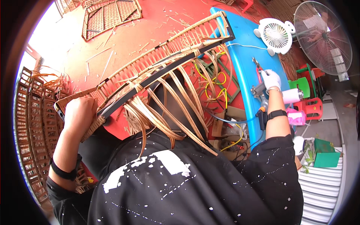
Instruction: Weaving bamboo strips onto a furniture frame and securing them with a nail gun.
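Note:
Across my lap lies a long rattan-woven panel (150, 62) on a black metal frame bar (150, 79), with loose rattan strips (183, 101) hanging toward my body. My left hand (79, 114) is closed around the panel's near left end; a thin strip rises beside its fingers. My right hand (270, 79), in a white glove, is over the blue table with its fingers closed on the red-handled pliers (256, 64), whose jaws point away from me. Just below that hand, a grey air tool (258, 90) lies by the table's near edge.
A pink tumbler (291, 96) and a white fan (275, 35) sit on the blue table (240, 48). Beyond stands a large caged fan (322, 37). Yellow hose (225, 93) and boxes (234, 116) crowd below the table. Woven frames (35, 138) stack at left; another panel (112, 18) lies ahead among scraps.

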Available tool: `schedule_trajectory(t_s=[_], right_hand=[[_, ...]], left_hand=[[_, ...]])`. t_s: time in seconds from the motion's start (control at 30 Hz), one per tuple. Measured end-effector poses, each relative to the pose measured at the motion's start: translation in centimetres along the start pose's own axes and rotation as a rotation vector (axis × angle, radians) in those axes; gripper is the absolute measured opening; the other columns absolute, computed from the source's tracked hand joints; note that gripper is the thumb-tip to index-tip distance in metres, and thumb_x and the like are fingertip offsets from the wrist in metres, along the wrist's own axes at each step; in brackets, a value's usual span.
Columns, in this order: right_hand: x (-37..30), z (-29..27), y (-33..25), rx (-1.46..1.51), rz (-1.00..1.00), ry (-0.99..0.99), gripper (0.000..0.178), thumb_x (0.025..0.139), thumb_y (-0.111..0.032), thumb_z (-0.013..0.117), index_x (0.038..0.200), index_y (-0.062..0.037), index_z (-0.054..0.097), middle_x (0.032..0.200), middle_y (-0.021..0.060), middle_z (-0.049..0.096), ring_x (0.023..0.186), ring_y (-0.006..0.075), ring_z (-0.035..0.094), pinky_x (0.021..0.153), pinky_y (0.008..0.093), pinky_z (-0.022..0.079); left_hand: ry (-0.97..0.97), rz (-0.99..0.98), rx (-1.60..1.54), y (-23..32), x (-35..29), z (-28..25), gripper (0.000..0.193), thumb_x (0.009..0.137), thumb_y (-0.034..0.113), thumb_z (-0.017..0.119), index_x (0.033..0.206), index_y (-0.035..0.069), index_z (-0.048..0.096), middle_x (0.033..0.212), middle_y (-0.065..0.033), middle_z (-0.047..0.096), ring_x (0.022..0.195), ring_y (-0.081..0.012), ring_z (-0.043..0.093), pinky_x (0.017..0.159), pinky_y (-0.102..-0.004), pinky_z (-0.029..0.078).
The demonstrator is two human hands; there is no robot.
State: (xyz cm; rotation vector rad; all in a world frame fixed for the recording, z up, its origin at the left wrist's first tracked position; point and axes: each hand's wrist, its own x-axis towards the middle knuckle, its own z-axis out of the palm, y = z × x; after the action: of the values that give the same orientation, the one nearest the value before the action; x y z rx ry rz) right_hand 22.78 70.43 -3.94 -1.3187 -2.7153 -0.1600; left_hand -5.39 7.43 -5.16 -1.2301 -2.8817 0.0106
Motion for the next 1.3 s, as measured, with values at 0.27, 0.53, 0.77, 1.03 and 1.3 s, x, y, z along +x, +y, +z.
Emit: schedule_trajectory(t_s=[0.27,0.53,0.77,1.03,1.3], right_hand=[[2.0,1.2,-1.7,-0.492,0.097,-0.373,0.045,0.082,-0.049,0.064,0.106,-0.0117,0.075,0.11,0.0154,0.071,0.107,0.034,0.066,0.093,0.0415,0.05],[3.8,3.8,0.4,-0.452,0.262,-0.413,0.04,0.084,-0.03,0.06,0.116,-0.0075,0.07,0.121,0.0184,0.066,0.116,0.0357,0.062,0.096,0.0437,0.05],[6.0,5.0,2.0,0.257,0.119,0.257,0.062,0.091,-0.063,0.05,0.104,-0.0056,0.069,0.093,0.0186,0.069,0.091,0.0301,0.066,0.082,0.0428,0.049],[-2.1,-5.3,-13.8,1.036,-0.264,0.079,0.022,0.092,-0.025,0.071,0.106,-0.0073,0.069,0.078,-0.0053,0.057,0.063,0.0019,0.044,0.056,0.0226,0.036],[-18.0,-13.5,-32.4,1.095,-0.692,-0.679,0.023,0.08,-0.006,0.073,0.099,0.0001,0.063,0.093,0.0033,0.059,0.077,0.0085,0.054,0.071,0.0226,0.043]], left_hand=[[-0.015,-0.044,-0.033,0.3,0.1,-0.3,0.038,0.094,0.027,0.055,0.064,0.003,0.061,0.064,-0.0188,0.062,0.061,-0.0384,0.063,0.063,-0.0474,0.051],[-0.045,-0.06,-0.019,0.5,0.5,-0.6,0.031,0.087,0.024,0.058,0.064,0.004,0.061,0.063,-0.0188,0.061,0.062,-0.0365,0.064,0.061,-0.0471,0.051],[-0.086,-0.098,-0.041,0.0,0.4,-0.2,0.026,0.085,0.023,0.058,0.067,0.005,0.063,0.066,-0.0167,0.063,0.065,-0.0362,0.066,0.061,-0.0474,0.051],[0.372,-0.181,-0.646,1.1,-3.1,-1.6,0.029,0.102,0.023,0.053,0.091,0.0,0.066,0.079,-0.009,0.071,0.067,-0.0214,0.069,0.06,-0.0349,0.053],[0.524,0.213,-0.831,3.0,-9.0,-0.9,0.022,0.091,0.02,0.067,0.109,0.009,0.071,0.141,-0.0203,0.051,0.128,-0.0389,0.051,0.105,-0.0488,0.041]])
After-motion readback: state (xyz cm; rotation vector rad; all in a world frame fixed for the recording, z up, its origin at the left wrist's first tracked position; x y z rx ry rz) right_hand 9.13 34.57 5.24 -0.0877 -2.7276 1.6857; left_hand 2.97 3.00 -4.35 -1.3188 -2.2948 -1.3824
